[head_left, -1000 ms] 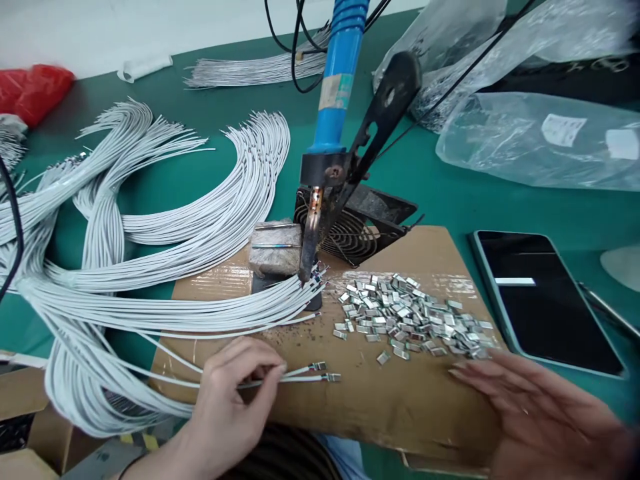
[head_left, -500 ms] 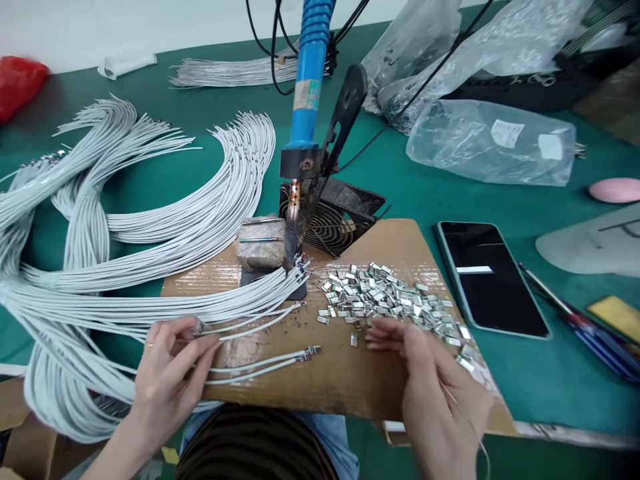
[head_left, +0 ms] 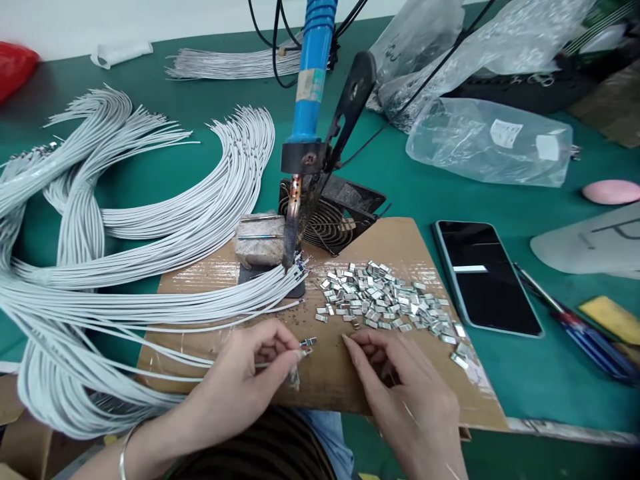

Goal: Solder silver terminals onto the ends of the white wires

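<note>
My left hand (head_left: 257, 367) is closed in a pinch on a white cable (head_left: 306, 353) close to its end, over the cardboard sheet (head_left: 395, 250). Just beyond its fingertips shows a cable end with a small metal connector (head_left: 309, 342). A blurred, clear scrap (head_left: 295, 380) hangs below the thumb. My right hand (head_left: 395, 387) is closed too, thumb and fingers together, close to the front of a pile of small silver connector shells (head_left: 385, 297). Whatever its fingers hold, if anything, is hidden. White cable bundles (head_left: 165, 310) run in from the left, their ends under the soldering iron's tip (head_left: 290, 247).
A blue-handled soldering iron (head_left: 310, 93) stands clamped in the middle, with a small black fan (head_left: 333, 223) behind. To the right are a phone (head_left: 490, 280), tweezers-like tools (head_left: 590, 333), a yellow sponge (head_left: 610, 317) and plastic bags (head_left: 493, 140).
My left hand has moved right along the cables and now pinches one near its end. The right hand has come left from the connector pile, its fingers drawn together.
</note>
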Motion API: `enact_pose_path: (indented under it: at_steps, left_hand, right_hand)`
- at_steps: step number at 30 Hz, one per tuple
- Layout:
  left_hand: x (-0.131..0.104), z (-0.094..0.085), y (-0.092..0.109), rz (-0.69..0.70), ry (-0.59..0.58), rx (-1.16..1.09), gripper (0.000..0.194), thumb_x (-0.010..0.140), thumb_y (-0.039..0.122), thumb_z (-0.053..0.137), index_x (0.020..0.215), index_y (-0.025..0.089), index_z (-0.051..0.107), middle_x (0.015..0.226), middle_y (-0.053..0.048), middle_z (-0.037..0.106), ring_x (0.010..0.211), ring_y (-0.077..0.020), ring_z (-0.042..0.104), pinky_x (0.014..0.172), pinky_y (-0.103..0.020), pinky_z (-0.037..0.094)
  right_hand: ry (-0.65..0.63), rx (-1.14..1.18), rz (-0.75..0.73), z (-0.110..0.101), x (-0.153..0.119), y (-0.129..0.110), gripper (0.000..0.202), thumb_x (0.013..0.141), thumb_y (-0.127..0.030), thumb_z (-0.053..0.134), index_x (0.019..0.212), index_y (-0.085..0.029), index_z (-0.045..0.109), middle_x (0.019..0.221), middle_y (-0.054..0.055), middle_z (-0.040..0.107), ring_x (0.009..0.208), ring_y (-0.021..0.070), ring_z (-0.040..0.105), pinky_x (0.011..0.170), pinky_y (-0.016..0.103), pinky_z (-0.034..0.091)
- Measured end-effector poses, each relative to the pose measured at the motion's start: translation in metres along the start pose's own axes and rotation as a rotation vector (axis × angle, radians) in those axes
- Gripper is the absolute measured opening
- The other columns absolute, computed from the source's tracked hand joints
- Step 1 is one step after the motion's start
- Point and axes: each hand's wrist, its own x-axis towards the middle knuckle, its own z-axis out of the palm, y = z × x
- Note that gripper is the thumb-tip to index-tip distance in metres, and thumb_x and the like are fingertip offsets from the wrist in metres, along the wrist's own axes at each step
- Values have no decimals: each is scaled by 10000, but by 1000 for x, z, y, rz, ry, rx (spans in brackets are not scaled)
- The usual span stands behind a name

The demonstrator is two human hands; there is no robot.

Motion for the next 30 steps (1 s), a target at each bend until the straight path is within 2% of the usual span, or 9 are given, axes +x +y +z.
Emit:
enact_pose_path:
  at_steps: [3,6,12,17,19,22,26,28,30]
  left_hand:
    - [7,-3,-3,-22,63,-162,284,1029,389,640,923,128,606,691,22,511,519,-57,377,473,-181,267]
    - [7,-8,-7,-21,72,-295,312,1028,417,667,955,122,598,705,29,520,491,-32,376,446,-160,241]
    - [5,-11,-10,-12,46,-343,326,1035,429,683,978,118,606,710,31,524,491,-16,384,429,-139,227]
    - [2,-10,-9,-24,45,-331,342,1033,442,684,945,124,593,670,46,494,494,-23,361,444,-145,244]
    - [0,-7,-9,6,118,-251,314,1036,411,675,921,130,596,671,38,513,530,-39,400,484,-147,308]
    - [-3,-2,-10,114,251,39,241,1065,331,605,920,141,632,776,-13,626,662,-80,560,610,-167,442]
    - [-7,2,-15,337,329,413,146,1049,171,561,930,171,647,784,6,671,641,-82,589,611,-178,451]
    - [-7,3,-17,428,355,457,130,1013,107,580,928,181,644,765,27,669,610,-69,579,587,-163,441]
    - [-6,3,-18,440,348,419,134,1005,98,588,927,187,649,768,33,673,613,-63,587,581,-149,440]
  right_hand:
    - [18,66,96,2,-9,-1,158,1001,-339,708,984,-182,709,791,13,710,595,99,654,562,170,542]
    - [17,198,215,7,-12,-9,140,998,-314,721,1026,-178,705,768,11,735,584,112,704,543,144,563]
    - [-71,528,301,25,-1,-47,141,964,-316,747,915,-195,802,693,3,662,558,83,612,526,140,506]
    - [-133,697,400,31,4,-69,130,938,-336,769,944,-247,863,695,5,638,536,73,517,476,177,409]
    - [-134,718,454,31,5,-74,116,926,-329,778,946,-257,867,687,0,638,542,72,521,487,181,405]
    - [-107,706,486,29,4,-81,91,912,-306,780,917,-278,867,690,-14,656,555,60,555,531,165,431]
    - [-82,646,491,27,4,-85,125,923,-324,754,871,-290,863,681,-22,661,576,60,560,569,161,438]
    - [-81,628,497,25,5,-83,161,927,-347,741,847,-270,858,644,-16,637,554,65,534,547,174,414]
    - [-44,628,522,22,9,-77,180,929,-353,741,827,-250,848,629,-11,636,529,64,535,523,168,414]
